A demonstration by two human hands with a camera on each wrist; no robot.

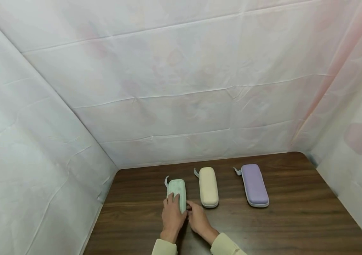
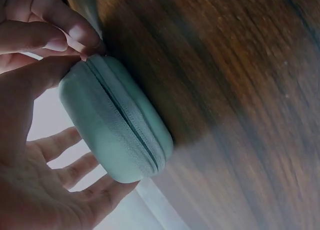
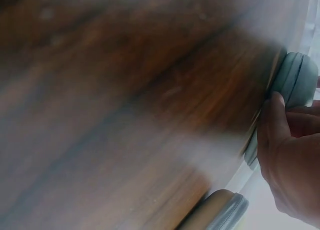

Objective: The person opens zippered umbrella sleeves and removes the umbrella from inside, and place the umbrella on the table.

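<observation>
A mint-green zippered case [image 1: 177,186] lies flat on the table, with a light strap loop at its far left corner. Across its top and sides my left hand [image 1: 172,217] holds it, fingers spread and thumb at the near end. My right hand [image 1: 198,219] is at the near right corner, where thumb and fingers pinch at the zipper; the pull itself is hidden under the fingertips. In the left wrist view, the zipper band [image 2: 125,115] shows a dark line between its two tapes along the near end. The right wrist view shows the thumb against the case's side [image 3: 300,82].
A cream case [image 1: 208,186] lies just right of the green one, and a purple case [image 1: 255,184] farther right; both have strap loops. The dark wood table [image 1: 295,219] is bordered by pale patterned cloth [image 1: 181,117] behind and at both sides.
</observation>
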